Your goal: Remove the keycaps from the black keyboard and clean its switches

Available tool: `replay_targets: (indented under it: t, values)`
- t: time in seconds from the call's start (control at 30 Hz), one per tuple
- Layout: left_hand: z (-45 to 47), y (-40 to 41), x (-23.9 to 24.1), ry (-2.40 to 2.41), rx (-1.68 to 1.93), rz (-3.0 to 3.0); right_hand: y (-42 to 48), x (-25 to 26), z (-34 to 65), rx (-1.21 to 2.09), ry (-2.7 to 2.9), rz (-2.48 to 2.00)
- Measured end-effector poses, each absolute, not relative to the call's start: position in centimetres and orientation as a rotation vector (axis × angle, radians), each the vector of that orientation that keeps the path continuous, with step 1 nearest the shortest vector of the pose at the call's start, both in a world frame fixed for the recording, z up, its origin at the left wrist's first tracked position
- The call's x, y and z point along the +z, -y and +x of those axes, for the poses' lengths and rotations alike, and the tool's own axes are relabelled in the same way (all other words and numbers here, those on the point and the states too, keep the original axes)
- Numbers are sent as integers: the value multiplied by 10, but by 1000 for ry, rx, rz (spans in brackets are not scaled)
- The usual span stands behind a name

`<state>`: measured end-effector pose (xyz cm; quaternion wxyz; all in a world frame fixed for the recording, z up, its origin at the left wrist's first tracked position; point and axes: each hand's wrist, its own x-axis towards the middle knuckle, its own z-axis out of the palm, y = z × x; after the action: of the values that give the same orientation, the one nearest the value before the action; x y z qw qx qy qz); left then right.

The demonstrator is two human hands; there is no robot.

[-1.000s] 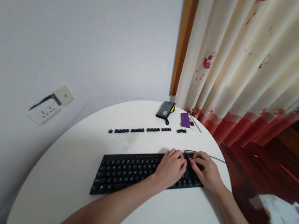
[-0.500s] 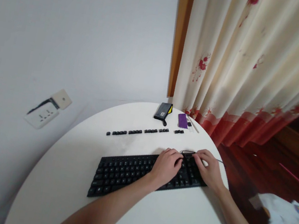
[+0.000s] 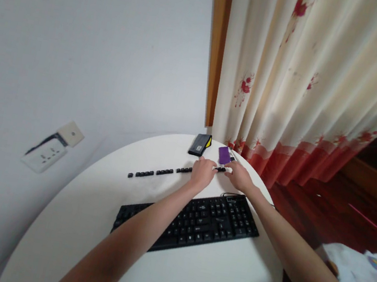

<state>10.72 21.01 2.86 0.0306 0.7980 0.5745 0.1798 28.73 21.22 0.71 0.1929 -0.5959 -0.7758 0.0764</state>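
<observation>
My left hand (image 3: 202,172) is over the row of loose keycaps, its fingers curled and its thumb and forefinger close together at the left end of a small group of black keycaps (image 3: 220,169). At that group's right end is my right hand (image 3: 239,175), with thumb and forefinger apart. Left of my left hand, more keycaps (image 3: 164,172) lie in a line of short groups; my hand hides part of it. Nearer to me lies a black keyboard (image 3: 211,220), partly covered by my left forearm.
Behind the keycaps, a dark pouch (image 3: 199,144) and a purple flat object (image 3: 224,155) lie on the round white table (image 3: 209,271). A wall with a socket (image 3: 44,155) borders the left side. A floral curtain (image 3: 285,90) hangs behind.
Both hands have left the keyboard's right half and moved forward to the small keycap group. That part of the keyboard is now uncovered. The view has shifted slightly.
</observation>
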Motion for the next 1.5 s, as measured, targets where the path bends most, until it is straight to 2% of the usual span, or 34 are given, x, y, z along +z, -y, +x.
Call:
replay_targets:
  t: [0.3,0.57,0.83,1.07,1.5]
  values:
    - [119,-229,11,-1826,479,2417,-236,0,271,224,2319,-1721]
    - [120,-217,15,-1762,495,2397,-232,-1,277,234,2294,-1620]
    - [133,-171,17,-1558,610,2362,-188,5,322,283,2132,-1500]
    - [141,-125,11,-1260,690,2398,-126,6,349,515,2114,-1291]
    - [145,-104,14,-1259,649,2603,-101,7,342,410,2292,-1369]
